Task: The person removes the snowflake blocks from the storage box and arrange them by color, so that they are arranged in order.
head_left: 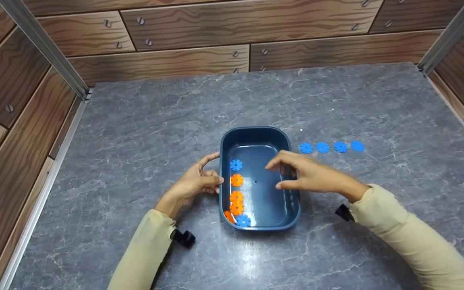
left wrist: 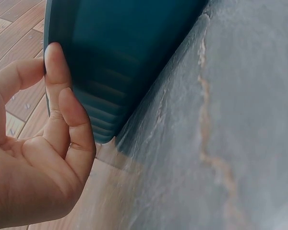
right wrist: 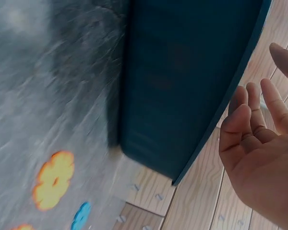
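A dark blue plastic tub (head_left: 256,129) stands on the table with several notched plastic discs along its left side, blue (head_left: 236,165) and orange (head_left: 237,180). My left hand (head_left: 195,181) pinches the tub's left rim; in the left wrist view, fingertips (left wrist: 56,57) press its outer wall. Over the tub's right side hangs my right hand (head_left: 302,171), thumb and forefinger apart, holding nothing. Right of the tub lies a row of blue discs (head_left: 322,147). The right wrist view shows a yellow-orange disc (right wrist: 54,180) and a blue disc (right wrist: 80,215) on the table.
The grey marbled table (head_left: 167,121) is bordered by wood-patterned panels (head_left: 191,60) at the back and sides. Metal posts (head_left: 46,48) rise at its back corners. A black camera mount (head_left: 183,238) sits on each wrist.
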`<state>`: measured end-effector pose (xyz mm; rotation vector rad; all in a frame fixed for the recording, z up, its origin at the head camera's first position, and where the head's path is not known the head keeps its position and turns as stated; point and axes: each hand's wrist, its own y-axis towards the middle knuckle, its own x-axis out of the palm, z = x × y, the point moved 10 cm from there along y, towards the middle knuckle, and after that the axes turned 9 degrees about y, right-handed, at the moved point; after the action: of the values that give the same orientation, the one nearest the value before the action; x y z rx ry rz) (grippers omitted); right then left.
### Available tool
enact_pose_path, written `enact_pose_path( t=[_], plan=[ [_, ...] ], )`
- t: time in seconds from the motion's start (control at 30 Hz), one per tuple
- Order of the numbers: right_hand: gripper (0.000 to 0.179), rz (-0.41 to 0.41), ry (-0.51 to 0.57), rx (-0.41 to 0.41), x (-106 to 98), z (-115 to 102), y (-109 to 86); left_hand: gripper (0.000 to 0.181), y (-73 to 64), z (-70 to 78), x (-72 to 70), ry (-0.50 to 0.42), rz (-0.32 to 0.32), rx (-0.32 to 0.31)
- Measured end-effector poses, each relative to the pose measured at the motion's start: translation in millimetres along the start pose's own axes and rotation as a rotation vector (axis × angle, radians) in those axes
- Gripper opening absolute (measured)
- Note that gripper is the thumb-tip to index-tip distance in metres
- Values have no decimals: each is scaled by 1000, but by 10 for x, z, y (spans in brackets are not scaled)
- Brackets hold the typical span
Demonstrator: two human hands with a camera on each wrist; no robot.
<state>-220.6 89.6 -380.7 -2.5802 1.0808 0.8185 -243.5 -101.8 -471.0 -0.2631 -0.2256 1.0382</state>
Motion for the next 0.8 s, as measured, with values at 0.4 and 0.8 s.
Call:
enact_pose_path(
  t=[0.4, 0.8],
  plan=[
    [38, -145, -107, 3, 398, -35, 286, 80, 3, 25, 0, -4, -4, 1],
    [42, -262, -223, 13, 673, 28, 438, 79, 0, 12, 5, 25, -9, 17]
  ],
)
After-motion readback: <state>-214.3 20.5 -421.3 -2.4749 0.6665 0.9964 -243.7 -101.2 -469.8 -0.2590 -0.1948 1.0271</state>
